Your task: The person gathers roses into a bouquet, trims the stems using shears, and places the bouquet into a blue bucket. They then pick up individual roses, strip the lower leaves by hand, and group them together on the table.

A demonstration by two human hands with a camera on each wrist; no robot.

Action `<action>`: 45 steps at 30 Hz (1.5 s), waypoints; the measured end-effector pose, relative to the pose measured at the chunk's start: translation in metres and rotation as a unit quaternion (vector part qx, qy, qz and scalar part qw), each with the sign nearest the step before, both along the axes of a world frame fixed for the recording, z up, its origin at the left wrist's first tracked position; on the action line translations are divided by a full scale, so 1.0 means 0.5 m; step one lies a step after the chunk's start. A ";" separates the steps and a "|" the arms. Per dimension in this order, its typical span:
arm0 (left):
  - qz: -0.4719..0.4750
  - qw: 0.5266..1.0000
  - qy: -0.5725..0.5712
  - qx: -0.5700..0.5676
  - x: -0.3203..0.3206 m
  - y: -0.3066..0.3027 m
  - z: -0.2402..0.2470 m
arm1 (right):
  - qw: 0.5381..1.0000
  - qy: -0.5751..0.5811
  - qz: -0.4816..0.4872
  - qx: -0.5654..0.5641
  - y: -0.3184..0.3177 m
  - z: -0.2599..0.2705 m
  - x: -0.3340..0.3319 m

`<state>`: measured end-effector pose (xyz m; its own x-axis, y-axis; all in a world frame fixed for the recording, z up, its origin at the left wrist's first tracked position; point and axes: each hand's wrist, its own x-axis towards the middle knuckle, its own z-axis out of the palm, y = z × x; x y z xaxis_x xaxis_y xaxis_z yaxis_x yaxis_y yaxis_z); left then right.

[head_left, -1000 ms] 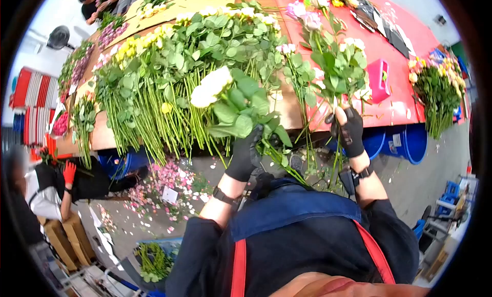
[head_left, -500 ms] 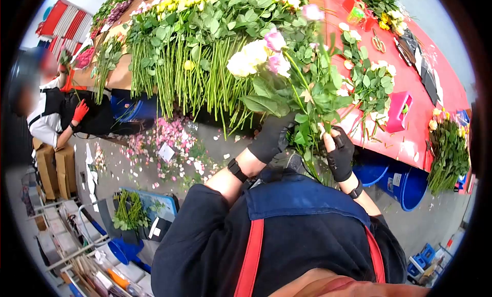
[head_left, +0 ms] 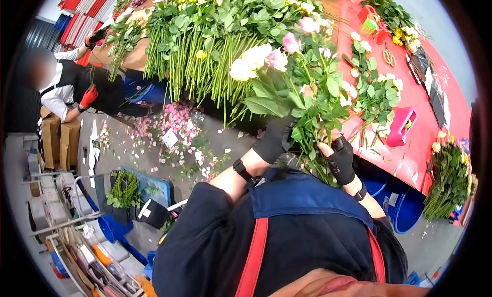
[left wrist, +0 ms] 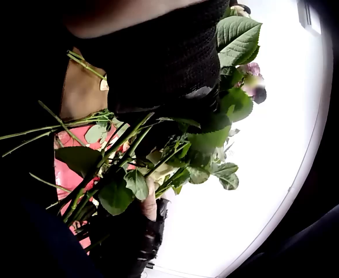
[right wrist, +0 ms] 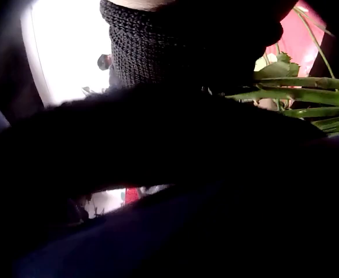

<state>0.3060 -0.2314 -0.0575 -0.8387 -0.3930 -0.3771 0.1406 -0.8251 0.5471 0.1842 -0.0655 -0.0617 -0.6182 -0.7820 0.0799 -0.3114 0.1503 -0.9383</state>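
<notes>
In the head view, my left hand (head_left: 277, 139), in a black glove, grips a bunch of leafy roses; its fingers are partly hidden by leaves. A large cream rose (head_left: 252, 62) and pink roses (head_left: 291, 43) top the bunch. Close beside it, my right hand (head_left: 340, 161), gloved with the thumb tip bare, holds the stems at the bunch's right side. Crossing stems (left wrist: 108, 159) pass between both hands in the left wrist view. The right wrist view is mostly dark, with thick green stems (right wrist: 308, 95) beside the glove (right wrist: 152, 55).
A long row of cut roses (head_left: 215, 45) lies on the table, stems over its edge. Pale roses (head_left: 376, 94), a pink holder (head_left: 402, 126) and scissors (head_left: 389, 56) are on the red cover (head_left: 430, 86). Blue buckets (head_left: 405, 210) stand below. Another person (head_left: 72, 84) works at left; petals (head_left: 177, 125) litter the floor.
My hands have come together, bringing the cream rose and the pink roses side by side in one bunch. The head view has swung, so the table and the other person appear shifted.
</notes>
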 end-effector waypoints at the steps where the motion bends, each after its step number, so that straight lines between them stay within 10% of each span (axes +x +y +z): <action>1: 0.011 1.000 -0.005 0.018 0.000 0.007 0.003 | 0.999 0.029 0.003 0.011 -0.001 0.007 -0.002; 3: 0.033 0.998 -0.013 0.054 0.002 0.023 0.012 | 1.000 0.000 0.017 0.004 -0.005 -0.004 -0.008; 5: 0.000 0.897 -0.002 -0.443 0.018 0.031 0.031 | 1.000 0.012 0.024 0.001 -0.014 -0.004 -0.003; 8: 0.000 0.997 -0.081 -0.012 0.001 0.036 0.022 | 0.998 0.049 0.043 -0.012 -0.012 0.016 -0.002; 10: 0.040 0.985 -0.044 -0.165 0.011 0.049 0.011 | 0.994 0.101 0.040 -0.019 -0.006 0.017 -0.004; 12: 0.012 0.999 -0.044 0.000 0.009 0.036 0.029 | 0.992 0.118 0.045 -0.027 0.006 0.012 -0.011; 16: 0.016 0.999 -0.035 -0.019 0.014 0.041 0.020 | 0.973 0.195 0.120 0.008 0.012 0.020 0.003; 18: 0.068 0.938 -0.001 -0.340 0.031 0.043 -0.006 | 0.951 0.262 0.161 0.000 0.002 0.014 0.005; 26: 0.069 0.860 0.025 -0.505 0.104 -0.057 -0.101 | 0.971 0.189 0.147 0.021 -0.034 0.030 0.039; 29: 0.047 0.918 0.033 -0.392 0.143 -0.096 -0.061 | 0.954 0.206 0.216 -0.028 -0.092 0.046 0.081; 31: 0.063 0.798 0.038 -0.598 0.180 -0.142 -0.049 | 0.950 0.214 0.228 -0.008 -0.132 0.020 0.113; 34: -0.018 0.987 0.042 -0.154 0.225 -0.213 -0.090 | 0.949 0.207 0.239 -0.019 -0.209 -0.002 0.168; 38: -0.051 0.980 0.094 -0.169 0.326 -0.298 -0.080 | 0.923 0.042 0.378 0.053 -0.356 0.003 0.167; 40: -0.014 0.990 0.090 0.109 0.359 -0.344 0.012 | 0.967 -0.086 0.183 0.154 -0.456 0.020 0.155; 45: -0.022 0.896 -0.126 -0.425 0.468 -0.397 -0.067 | 0.978 0.167 0.042 0.119 -0.760 -0.041 0.090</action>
<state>0.5401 -0.4300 -0.0911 -0.7908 -0.5964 -0.1375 -0.0995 -0.0964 0.9904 0.2292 -0.4456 -0.0822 -0.5218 -0.8496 0.0766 -0.6149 0.3124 -0.7241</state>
